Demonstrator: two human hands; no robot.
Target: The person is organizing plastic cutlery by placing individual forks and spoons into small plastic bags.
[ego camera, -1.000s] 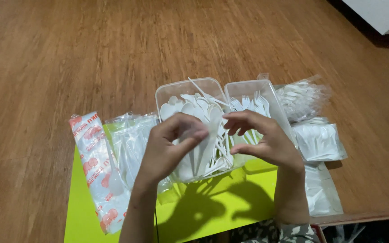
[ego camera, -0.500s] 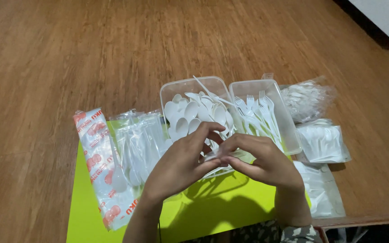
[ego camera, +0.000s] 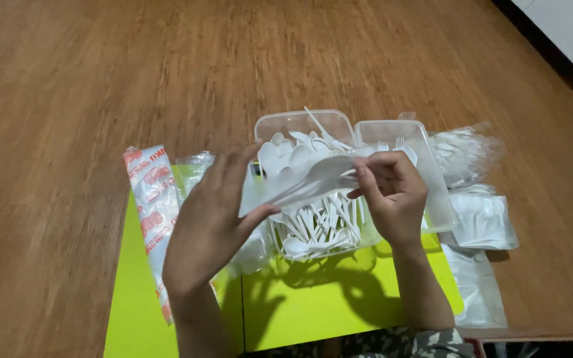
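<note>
- Your left hand (ego camera: 210,222) and right hand (ego camera: 392,195) are pinching a thin clear plastic sleeve holding white plastic cutlery (ego camera: 313,179), fingers closed, above the clear rectangular plastic tub of glossy white spoons (ego camera: 313,225).
- A smooth lime-green mat (ego camera: 326,305) is covering the brown wood-grain tabletop (ego camera: 67,79).

Long narrow white packet with red print (ego camera: 148,219) at the left edge of the lime-green mat (ego camera: 313,311). 2 clear lidless tubs (ego camera: 426,179) of white cutlery at the mat's far edge. Clear bags of white cutlery (ego camera: 482,219) stacked off the right edge.
</note>
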